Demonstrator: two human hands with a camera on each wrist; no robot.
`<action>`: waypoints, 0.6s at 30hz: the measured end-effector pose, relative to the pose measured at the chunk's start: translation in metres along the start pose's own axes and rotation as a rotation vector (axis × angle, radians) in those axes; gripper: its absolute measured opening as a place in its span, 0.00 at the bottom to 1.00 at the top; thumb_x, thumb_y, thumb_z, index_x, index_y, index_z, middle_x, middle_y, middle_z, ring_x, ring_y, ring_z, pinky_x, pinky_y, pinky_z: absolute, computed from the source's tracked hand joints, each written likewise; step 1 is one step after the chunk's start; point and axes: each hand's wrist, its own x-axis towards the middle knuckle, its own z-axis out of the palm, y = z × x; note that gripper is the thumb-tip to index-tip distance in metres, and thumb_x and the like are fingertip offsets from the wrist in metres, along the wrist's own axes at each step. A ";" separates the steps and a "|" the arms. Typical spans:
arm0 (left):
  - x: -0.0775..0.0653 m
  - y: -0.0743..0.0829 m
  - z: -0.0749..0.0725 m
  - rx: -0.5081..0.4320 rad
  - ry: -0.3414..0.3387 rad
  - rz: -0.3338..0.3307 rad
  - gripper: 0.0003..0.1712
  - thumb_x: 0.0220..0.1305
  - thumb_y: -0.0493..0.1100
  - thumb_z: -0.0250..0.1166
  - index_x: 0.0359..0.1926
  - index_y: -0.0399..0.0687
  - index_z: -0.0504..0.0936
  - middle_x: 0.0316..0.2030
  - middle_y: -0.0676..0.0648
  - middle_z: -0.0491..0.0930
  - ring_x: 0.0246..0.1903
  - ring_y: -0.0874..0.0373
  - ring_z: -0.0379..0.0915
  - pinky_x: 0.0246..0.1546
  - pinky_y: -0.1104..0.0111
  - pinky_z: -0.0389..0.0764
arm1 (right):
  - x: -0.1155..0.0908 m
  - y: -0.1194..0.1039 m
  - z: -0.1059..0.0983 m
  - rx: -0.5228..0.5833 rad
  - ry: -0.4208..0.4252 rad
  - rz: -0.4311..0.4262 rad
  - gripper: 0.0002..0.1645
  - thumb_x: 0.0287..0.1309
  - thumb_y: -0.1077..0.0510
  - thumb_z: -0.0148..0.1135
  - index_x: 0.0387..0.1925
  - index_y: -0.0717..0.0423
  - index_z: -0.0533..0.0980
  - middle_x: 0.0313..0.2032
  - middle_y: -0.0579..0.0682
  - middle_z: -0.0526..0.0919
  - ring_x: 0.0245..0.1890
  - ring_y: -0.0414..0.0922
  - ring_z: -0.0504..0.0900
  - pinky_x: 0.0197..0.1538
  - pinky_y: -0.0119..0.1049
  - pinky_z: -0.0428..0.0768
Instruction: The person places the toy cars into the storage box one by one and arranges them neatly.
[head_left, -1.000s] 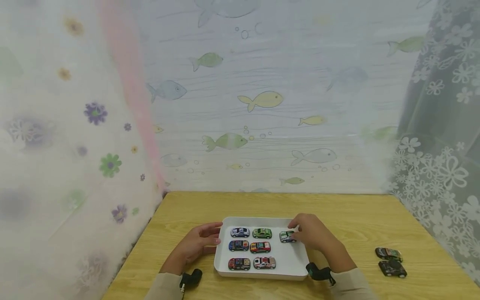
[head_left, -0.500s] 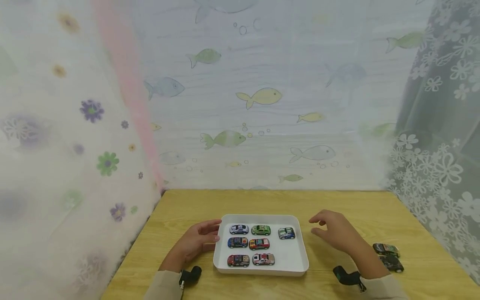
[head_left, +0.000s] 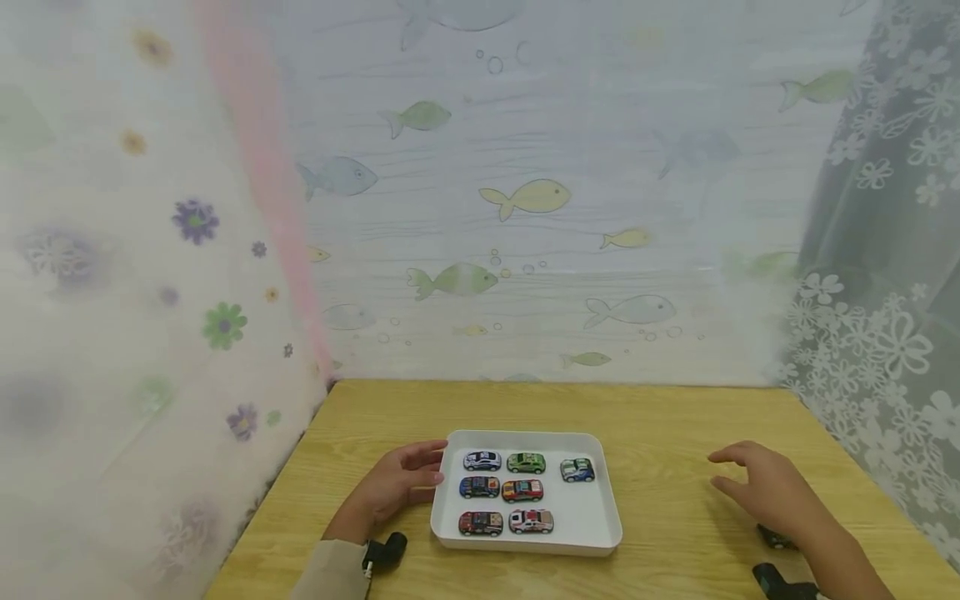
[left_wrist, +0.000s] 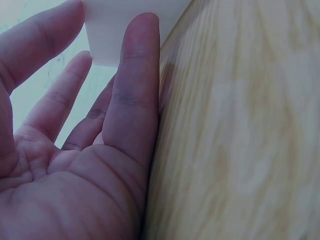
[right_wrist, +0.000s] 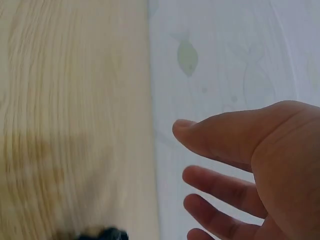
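A white tray point(head_left: 577, 517) holds several toy cars. Six stand in two columns on its left, among them a green car point(head_left: 527, 462) and a red-and-yellow car point(head_left: 522, 490). Apart from them, a green, white and blue car point(head_left: 577, 470) sits near the tray's back right corner. My left hand point(head_left: 393, 485) rests with relaxed fingers against the tray's left wall, fingertips touching it in the left wrist view. Over the table to the right, my right hand point(head_left: 768, 492) holds nothing, thumb and fingers apart. A dark toy car point(head_left: 776, 537) is partly hidden beneath that hand and forearm.
The wooden table point(head_left: 660, 433) runs back to a fish-patterned curtain point(head_left: 525, 250). Flowered sheeting point(head_left: 217, 333) borders the left side, and a lace curtain point(head_left: 885, 358) hangs at the right. A black camera point(head_left: 780, 583) is strapped to the right wrist.
My right hand has let go of the green, white and blue car in the tray and moved right, over the dark cars. My left hand stays at the tray.
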 end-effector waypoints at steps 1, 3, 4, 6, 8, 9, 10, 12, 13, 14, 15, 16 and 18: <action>0.000 0.000 0.000 -0.001 -0.001 0.001 0.40 0.66 0.37 0.71 0.76 0.47 0.68 0.74 0.33 0.65 0.64 0.48 0.75 0.58 0.53 0.84 | -0.002 0.006 -0.002 -0.004 -0.010 0.018 0.24 0.58 0.54 0.75 0.54 0.60 0.83 0.55 0.68 0.82 0.50 0.67 0.83 0.45 0.61 0.83; 0.000 0.000 0.000 -0.003 -0.003 0.002 0.39 0.66 0.36 0.71 0.76 0.46 0.68 0.74 0.33 0.65 0.64 0.48 0.76 0.58 0.53 0.84 | -0.005 0.017 -0.006 -0.018 -0.031 0.048 0.28 0.60 0.51 0.74 0.57 0.63 0.82 0.57 0.73 0.79 0.52 0.71 0.80 0.45 0.63 0.82; 0.000 0.000 0.001 -0.003 -0.003 0.004 0.39 0.66 0.36 0.71 0.76 0.46 0.68 0.74 0.33 0.65 0.64 0.49 0.76 0.58 0.53 0.84 | -0.006 0.023 -0.008 -0.023 -0.046 0.064 0.30 0.61 0.50 0.73 0.58 0.64 0.81 0.57 0.74 0.77 0.52 0.73 0.79 0.44 0.64 0.81; 0.000 0.000 0.001 -0.005 -0.006 0.005 0.39 0.67 0.36 0.71 0.76 0.46 0.68 0.74 0.33 0.65 0.64 0.49 0.76 0.58 0.53 0.84 | -0.008 0.033 -0.011 -0.039 -0.076 0.102 0.33 0.62 0.46 0.72 0.60 0.66 0.79 0.58 0.77 0.75 0.53 0.75 0.77 0.44 0.65 0.81; 0.000 -0.001 0.001 -0.006 -0.006 0.008 0.39 0.67 0.35 0.70 0.76 0.46 0.68 0.74 0.33 0.65 0.64 0.48 0.76 0.58 0.53 0.84 | -0.010 0.044 -0.013 -0.057 -0.110 0.138 0.38 0.63 0.43 0.70 0.61 0.68 0.77 0.58 0.80 0.74 0.53 0.77 0.75 0.43 0.64 0.80; 0.000 -0.001 0.001 -0.005 -0.004 0.009 0.39 0.67 0.35 0.71 0.76 0.46 0.68 0.74 0.33 0.65 0.64 0.48 0.75 0.58 0.53 0.84 | -0.011 0.047 -0.014 -0.058 -0.131 0.164 0.40 0.63 0.42 0.70 0.62 0.69 0.76 0.57 0.80 0.75 0.50 0.75 0.78 0.41 0.62 0.81; 0.000 -0.001 0.001 -0.006 -0.003 0.009 0.40 0.66 0.35 0.71 0.76 0.46 0.68 0.74 0.33 0.66 0.64 0.48 0.75 0.58 0.53 0.84 | -0.013 0.051 -0.015 -0.062 -0.154 0.186 0.42 0.63 0.40 0.69 0.63 0.70 0.75 0.57 0.80 0.75 0.48 0.72 0.80 0.39 0.59 0.81; 0.000 -0.001 0.001 -0.008 0.001 0.009 0.40 0.66 0.36 0.71 0.76 0.46 0.68 0.74 0.33 0.66 0.64 0.48 0.75 0.57 0.53 0.84 | -0.015 0.058 -0.016 -0.059 -0.203 0.232 0.46 0.63 0.37 0.68 0.64 0.73 0.72 0.51 0.76 0.81 0.40 0.63 0.84 0.35 0.54 0.81; 0.000 -0.001 0.001 -0.010 0.003 0.010 0.40 0.66 0.36 0.71 0.76 0.46 0.68 0.74 0.33 0.66 0.65 0.48 0.75 0.57 0.53 0.85 | -0.017 0.061 -0.017 -0.053 -0.231 0.254 0.48 0.64 0.36 0.67 0.65 0.75 0.70 0.47 0.72 0.84 0.37 0.59 0.85 0.34 0.53 0.81; 0.001 -0.002 0.001 -0.013 0.003 0.010 0.40 0.66 0.35 0.71 0.76 0.46 0.68 0.74 0.33 0.66 0.65 0.48 0.75 0.57 0.53 0.85 | -0.018 0.063 -0.018 -0.046 -0.254 0.275 0.50 0.64 0.36 0.66 0.65 0.76 0.69 0.42 0.67 0.86 0.34 0.54 0.84 0.33 0.52 0.80; 0.001 -0.002 0.001 -0.016 0.001 0.010 0.40 0.66 0.35 0.71 0.76 0.46 0.68 0.74 0.33 0.66 0.65 0.48 0.75 0.57 0.53 0.85 | -0.019 0.066 -0.018 -0.038 -0.272 0.292 0.50 0.65 0.36 0.66 0.66 0.77 0.68 0.37 0.62 0.88 0.30 0.49 0.84 0.33 0.50 0.80; 0.001 -0.002 0.002 -0.023 -0.002 0.010 0.40 0.66 0.34 0.71 0.76 0.46 0.68 0.74 0.33 0.66 0.65 0.48 0.75 0.57 0.53 0.85 | -0.020 0.068 -0.018 -0.042 -0.286 0.306 0.51 0.65 0.36 0.66 0.65 0.78 0.67 0.35 0.58 0.88 0.30 0.50 0.84 0.34 0.52 0.81; 0.002 -0.003 0.002 -0.029 -0.006 0.013 0.40 0.66 0.34 0.70 0.76 0.46 0.67 0.74 0.33 0.66 0.65 0.48 0.74 0.57 0.54 0.85 | -0.021 0.071 -0.018 -0.053 -0.309 0.330 0.51 0.65 0.36 0.66 0.64 0.80 0.67 0.33 0.55 0.88 0.31 0.52 0.84 0.37 0.56 0.82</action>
